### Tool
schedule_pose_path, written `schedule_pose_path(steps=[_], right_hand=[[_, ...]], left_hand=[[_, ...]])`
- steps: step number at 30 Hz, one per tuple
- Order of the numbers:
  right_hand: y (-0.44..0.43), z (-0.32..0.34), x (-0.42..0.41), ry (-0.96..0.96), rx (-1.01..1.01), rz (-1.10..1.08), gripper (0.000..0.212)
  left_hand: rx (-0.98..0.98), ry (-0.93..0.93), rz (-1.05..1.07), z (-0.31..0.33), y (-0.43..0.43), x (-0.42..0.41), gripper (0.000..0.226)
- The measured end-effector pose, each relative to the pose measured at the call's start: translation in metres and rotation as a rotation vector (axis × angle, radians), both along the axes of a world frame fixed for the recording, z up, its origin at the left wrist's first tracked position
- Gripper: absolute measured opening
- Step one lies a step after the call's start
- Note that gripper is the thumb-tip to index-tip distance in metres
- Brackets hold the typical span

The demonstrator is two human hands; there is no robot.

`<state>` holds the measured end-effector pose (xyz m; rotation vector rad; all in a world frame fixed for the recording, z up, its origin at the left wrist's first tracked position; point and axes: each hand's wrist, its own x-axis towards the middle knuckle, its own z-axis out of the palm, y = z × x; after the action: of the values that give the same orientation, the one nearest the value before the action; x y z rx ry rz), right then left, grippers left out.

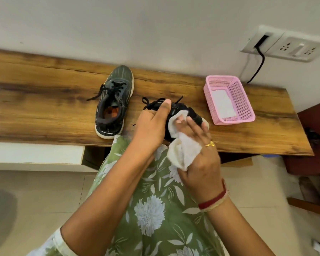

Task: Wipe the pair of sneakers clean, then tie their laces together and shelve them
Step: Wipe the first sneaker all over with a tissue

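Observation:
One dark grey sneaker (113, 102) with black laces and a white sole stands upright on the wooden shelf top (44, 100), toe toward the wall. My left hand (151, 126) grips the second dark sneaker (190, 112) above the shelf's front edge, thumb over its laces. My right hand (198, 154) holds a white cloth (183, 150) and presses it against that sneaker's side. Most of the held sneaker is hidden behind my hands and the cloth.
A pink perforated basket (236, 100) with a white cloth inside sits on the shelf top at the right. A wall socket panel (288, 47) with a black cable hangs above it. A white drawer front (35, 154) lies below the shelf at left.

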<state>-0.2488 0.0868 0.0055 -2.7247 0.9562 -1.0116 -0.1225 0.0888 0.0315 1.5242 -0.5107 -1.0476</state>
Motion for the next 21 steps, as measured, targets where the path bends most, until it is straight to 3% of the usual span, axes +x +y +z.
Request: schedule_pose_path(steps=[3, 5, 7, 9, 10, 11, 13, 17, 21], right_hand=[[-0.002, 0.005, 0.001, -0.022, 0.026, -0.023, 0.052], [0.005, 0.01, 0.0, -0.124, 0.143, 0.071, 0.041], [0.007, 0.019, -0.006, -0.461, 0.412, 0.055, 0.033], [-0.005, 0.028, -0.013, -0.999, 0.641, -0.156, 0.026], [-0.01, 0.029, -0.015, -1.183, 0.662, -0.252, 0.027], [-0.013, 0.031, -0.014, -1.214, 0.635, -0.31, 0.027], [-0.007, 0.034, -0.003, -0.962, 0.57, -0.224, 0.028], [0.012, 0.02, 0.012, -0.23, 0.401, 0.042, 0.038], [0.009, 0.008, -0.001, -0.016, 0.151, 0.167, 0.048]], left_hand=[[-0.005, 0.017, -0.01, -0.001, 0.0, -0.001, 0.051], [-0.024, 0.01, -0.021, -0.001, 0.001, 0.0, 0.05], [-0.021, -0.004, -0.032, -0.003, 0.002, 0.002, 0.054], [-0.01, 0.012, -0.038, -0.005, 0.005, 0.006, 0.059], [-0.011, 0.024, -0.047, -0.006, 0.006, 0.007, 0.058], [-0.009, 0.026, -0.063, -0.007, 0.006, 0.007, 0.055], [-0.005, 0.009, -0.086, -0.007, 0.007, 0.006, 0.055], [0.002, -0.034, -0.117, -0.006, 0.01, 0.003, 0.056], [0.026, -0.051, -0.128, -0.01, 0.014, 0.006, 0.059]])
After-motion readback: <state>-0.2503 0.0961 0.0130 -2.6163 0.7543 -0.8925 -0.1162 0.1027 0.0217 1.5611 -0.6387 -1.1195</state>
